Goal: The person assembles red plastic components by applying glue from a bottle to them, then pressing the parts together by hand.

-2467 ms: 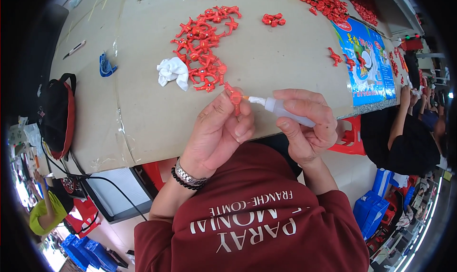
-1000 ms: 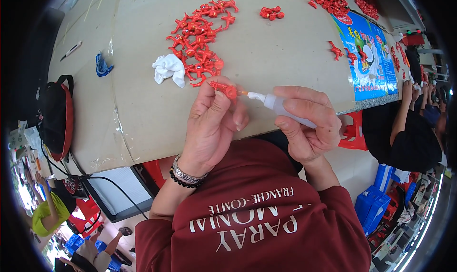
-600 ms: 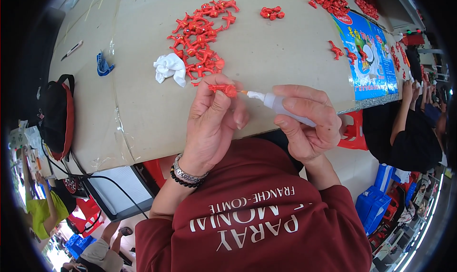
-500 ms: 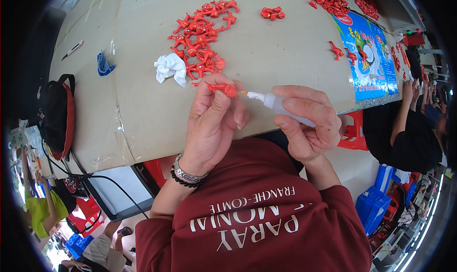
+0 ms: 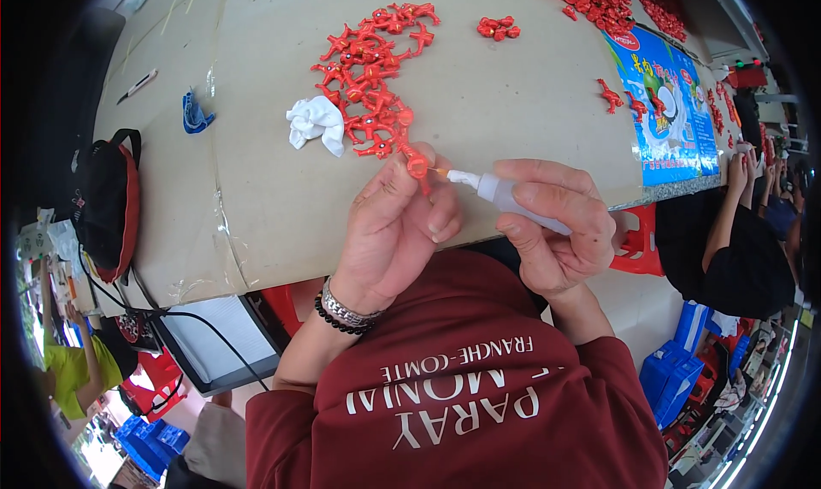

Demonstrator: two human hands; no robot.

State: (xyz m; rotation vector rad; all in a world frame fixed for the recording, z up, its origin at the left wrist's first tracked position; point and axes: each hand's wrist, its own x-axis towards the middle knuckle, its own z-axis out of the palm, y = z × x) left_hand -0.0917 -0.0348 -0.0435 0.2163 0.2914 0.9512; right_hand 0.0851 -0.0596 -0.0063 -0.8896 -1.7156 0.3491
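Between the thumb and fingers of my left hand (image 5: 398, 207) is a small red plastic figure (image 5: 417, 165), held above the table's near edge. My right hand (image 5: 560, 219) grips a translucent squeeze bottle (image 5: 523, 205) with a white neck and a thin orange tip. That tip points left and meets, or almost meets, the figure; I cannot tell which. Just beyond my left hand lies a long cluster of similar red figures (image 5: 368, 70). A crumpled white cloth (image 5: 315, 124) rests against the cluster's left side.
On the table (image 5: 256, 198) are a small red pile (image 5: 499, 29), a blue scrap (image 5: 196, 113) and a pen-like tool (image 5: 138, 86). A larger red heap (image 5: 594, 1) and a blue printed sheet (image 5: 671, 104) lie far right. A black bag (image 5: 111, 207) hangs at the left edge. Other people work at both sides.
The red figure in my left hand has turned from lying sideways to a more upright, slanted pose. The bottle stays in my right hand, its tip still at the figure. The view has shifted slightly.
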